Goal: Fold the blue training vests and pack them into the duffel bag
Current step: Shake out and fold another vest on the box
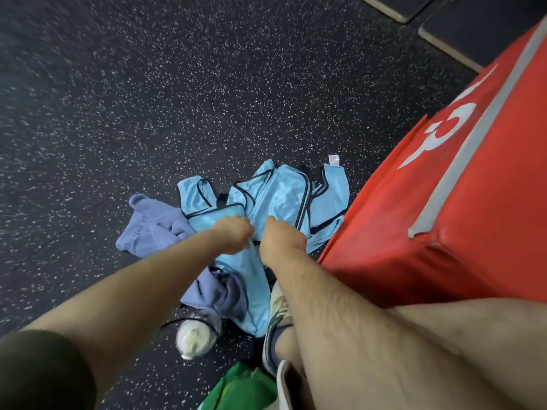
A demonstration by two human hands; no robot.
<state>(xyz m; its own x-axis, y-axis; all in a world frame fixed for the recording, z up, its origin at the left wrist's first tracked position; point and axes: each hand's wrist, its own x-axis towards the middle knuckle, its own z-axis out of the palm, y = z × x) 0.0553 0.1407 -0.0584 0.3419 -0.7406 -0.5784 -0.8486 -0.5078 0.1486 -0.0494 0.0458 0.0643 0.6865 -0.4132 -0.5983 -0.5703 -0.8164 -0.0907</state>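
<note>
Dark rubber gym floor (118,113) with white speckles, everything's just lying on it. The blue vests (278,196), black trim, are in a crumpled heap roughly mid-frame, right up against the foot of a big red padded block (444,202) on my right. One vest trails from the heap back toward my shoe (276,315). My left hand (233,233) is down on the heap, fingers curled and pinching a fold of vest fabric. My right hand (281,239) is just beside it, also on the vests, but the fingers are tucked under out of sight, so I honestly can't tell if they've got hold of anything. A purple towel (151,229) is bunched up on the left side of the heap, touching it, and more purple cloth (213,294) lies against the trailing vest nearer me. Close to that there's a clear-lidded bottle (195,335) on the floor, and something green (239,386) at the bottom edge. Dark mats (473,31) way off at the top right.
</note>
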